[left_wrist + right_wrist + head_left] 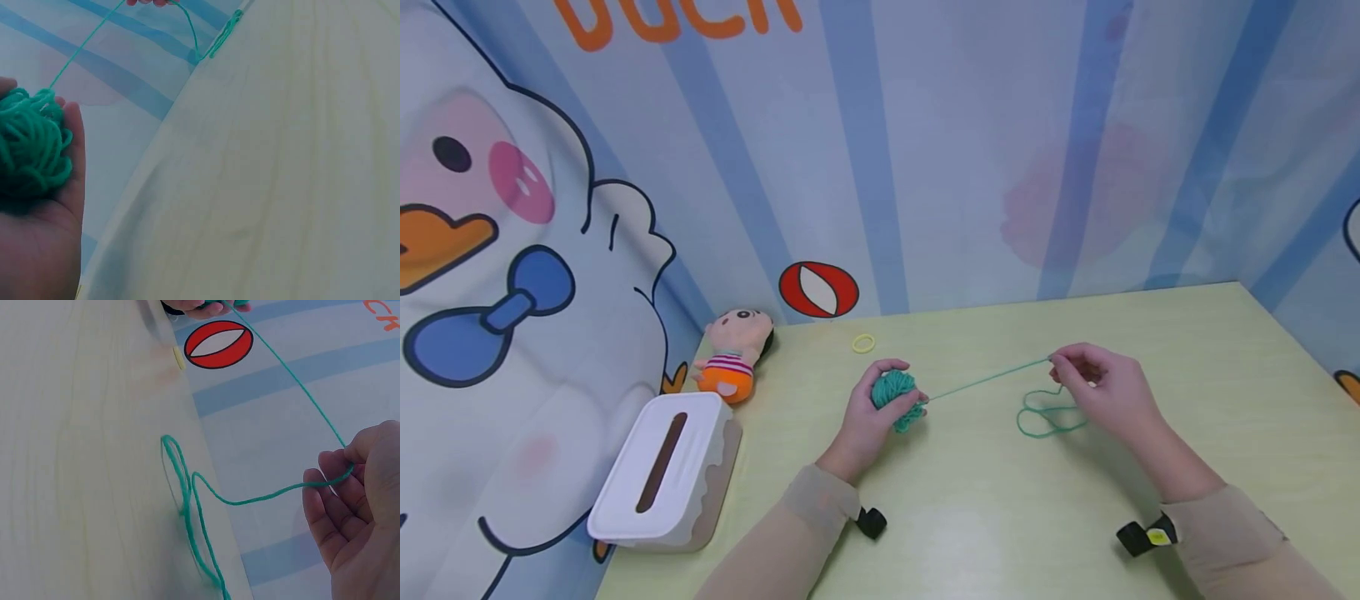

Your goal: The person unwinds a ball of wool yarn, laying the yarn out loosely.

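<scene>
A ball of green yarn (892, 389) is gripped in my left hand (864, 421), fingers curled round it; the left wrist view shows the wound yarn ball (31, 144) against the palm. From it a taut strand (988, 379) runs up to my right hand (1108, 392), which pinches it between thumb and forefinger. The right wrist view shows the strand passing between the fingertips (337, 464) of that hand. Below the right hand, a loose tail of yarn (1037, 435) lies in loops on the table.
On the table (970, 517), a yellow ring (863, 343) lies near the back edge. A small plush doll (730, 354) and a white-lidded tissue box (662, 467) stand at the left. A printed curtain (955, 167) hangs behind.
</scene>
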Available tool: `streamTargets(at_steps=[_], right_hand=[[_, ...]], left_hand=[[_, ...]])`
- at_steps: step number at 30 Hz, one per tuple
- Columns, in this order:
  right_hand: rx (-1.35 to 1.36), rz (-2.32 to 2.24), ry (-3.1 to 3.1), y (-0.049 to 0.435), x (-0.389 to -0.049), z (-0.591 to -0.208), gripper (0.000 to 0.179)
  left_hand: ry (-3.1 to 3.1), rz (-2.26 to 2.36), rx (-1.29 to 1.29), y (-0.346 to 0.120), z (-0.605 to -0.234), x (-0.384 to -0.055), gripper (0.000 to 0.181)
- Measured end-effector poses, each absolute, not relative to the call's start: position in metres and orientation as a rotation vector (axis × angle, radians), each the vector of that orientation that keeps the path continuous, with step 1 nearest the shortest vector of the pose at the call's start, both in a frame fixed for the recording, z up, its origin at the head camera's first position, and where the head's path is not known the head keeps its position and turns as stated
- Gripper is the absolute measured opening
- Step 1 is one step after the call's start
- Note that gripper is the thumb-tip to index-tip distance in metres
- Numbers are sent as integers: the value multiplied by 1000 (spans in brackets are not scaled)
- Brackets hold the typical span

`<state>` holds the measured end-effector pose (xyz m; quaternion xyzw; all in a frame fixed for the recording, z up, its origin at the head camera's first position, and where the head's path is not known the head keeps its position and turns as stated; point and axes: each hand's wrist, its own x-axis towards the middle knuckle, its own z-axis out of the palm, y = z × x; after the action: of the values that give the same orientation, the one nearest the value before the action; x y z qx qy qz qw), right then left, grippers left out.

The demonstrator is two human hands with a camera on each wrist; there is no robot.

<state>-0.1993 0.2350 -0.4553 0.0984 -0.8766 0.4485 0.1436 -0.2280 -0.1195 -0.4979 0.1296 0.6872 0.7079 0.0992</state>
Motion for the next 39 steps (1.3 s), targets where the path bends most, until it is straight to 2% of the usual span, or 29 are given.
streamTargets(at_steps=[4, 8, 19, 23, 27, 33, 39], right_hand=[[228, 1261, -2554, 249, -199, -459, 22], [192, 1247, -2576, 262, -198, -464, 25], [25, 1063, -2799, 291, -201, -480, 38], [-42, 1032, -2894, 297, -201, -483, 43], [-67, 978, -2937, 299, -202, -487, 40], [-43, 946, -2918, 296, -204, -493, 28], [-5, 968, -2804, 277, -202, -488, 25]], left_hand=[[1966, 2167, 405, -119, -498, -228, 35], [1952, 2198, 400, -119, -499, -229, 33], [2075, 2155, 351, -119, -499, -229, 57], [2078, 2151, 338, -119, -498, -230, 52], [2115, 2109, 361, -120, -498, -231, 43], [2071, 2085, 359, -120, -499, -231, 53], [1996, 2127, 374, -119, -501, -232, 54]])
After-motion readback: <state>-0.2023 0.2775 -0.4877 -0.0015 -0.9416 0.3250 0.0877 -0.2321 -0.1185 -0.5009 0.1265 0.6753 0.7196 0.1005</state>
